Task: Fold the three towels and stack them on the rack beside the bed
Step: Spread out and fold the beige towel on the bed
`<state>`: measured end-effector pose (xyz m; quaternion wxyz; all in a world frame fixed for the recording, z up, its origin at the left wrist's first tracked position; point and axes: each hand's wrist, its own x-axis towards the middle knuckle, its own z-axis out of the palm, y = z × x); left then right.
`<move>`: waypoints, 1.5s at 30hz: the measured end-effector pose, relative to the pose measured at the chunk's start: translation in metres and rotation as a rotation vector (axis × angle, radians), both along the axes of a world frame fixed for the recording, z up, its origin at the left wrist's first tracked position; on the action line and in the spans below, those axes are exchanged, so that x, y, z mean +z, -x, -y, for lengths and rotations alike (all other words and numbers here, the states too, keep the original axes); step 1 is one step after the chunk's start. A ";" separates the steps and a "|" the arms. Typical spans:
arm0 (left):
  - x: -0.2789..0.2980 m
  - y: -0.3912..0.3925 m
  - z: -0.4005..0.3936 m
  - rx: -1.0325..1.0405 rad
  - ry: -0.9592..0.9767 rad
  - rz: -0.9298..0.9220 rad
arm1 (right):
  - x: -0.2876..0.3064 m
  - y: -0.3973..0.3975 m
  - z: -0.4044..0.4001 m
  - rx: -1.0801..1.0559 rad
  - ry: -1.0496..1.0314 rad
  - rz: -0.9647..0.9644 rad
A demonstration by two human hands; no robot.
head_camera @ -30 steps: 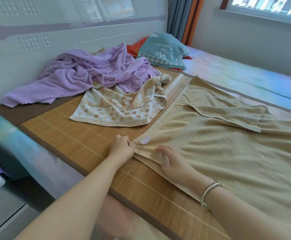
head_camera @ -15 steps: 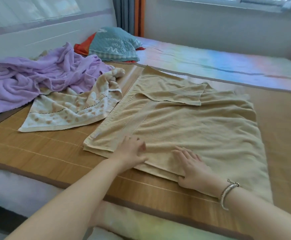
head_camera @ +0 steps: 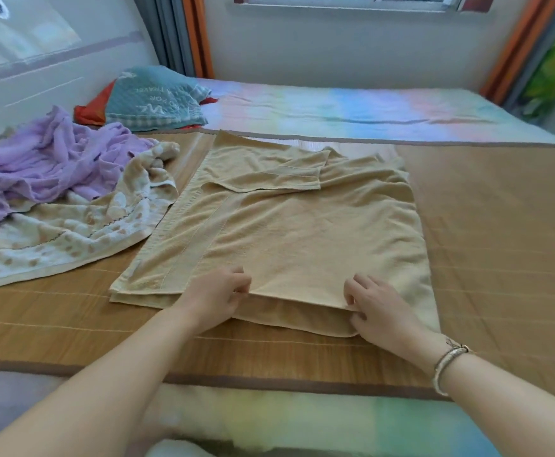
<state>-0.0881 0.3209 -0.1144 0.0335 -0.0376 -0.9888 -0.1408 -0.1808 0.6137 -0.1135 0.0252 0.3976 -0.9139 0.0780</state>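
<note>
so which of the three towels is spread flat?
The tan towel under both hands; the purple towel and the spotted cream towel lie crumpled to its left.

The only lettering stands on the teal pillow (head_camera: 155,98) at about ten o'clock, near the head of the bed. It is white, printed in capitals, and lies upside down to the camera; the words "FOR" and what looks like "TRAVEL" can be made out, with a larger line beneath them too creased and blurred to read. Nothing else carries readable text or numbers.
</note>
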 end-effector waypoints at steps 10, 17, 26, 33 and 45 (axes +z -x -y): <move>-0.021 -0.008 -0.035 0.045 0.283 0.094 | -0.038 -0.008 -0.061 -0.587 0.093 -0.075; -0.015 0.021 -0.107 -0.005 0.248 0.040 | -0.040 -0.014 -0.092 -0.920 0.398 0.228; -0.016 0.050 -0.160 0.102 0.078 0.103 | -0.034 -0.003 -0.081 -1.072 0.472 0.528; -0.014 0.045 -0.155 0.100 0.104 0.077 | -0.018 0.009 -0.121 -1.082 0.548 0.027; -0.019 0.037 -0.168 0.030 0.346 0.142 | -0.025 -0.005 -0.138 -0.940 0.827 0.372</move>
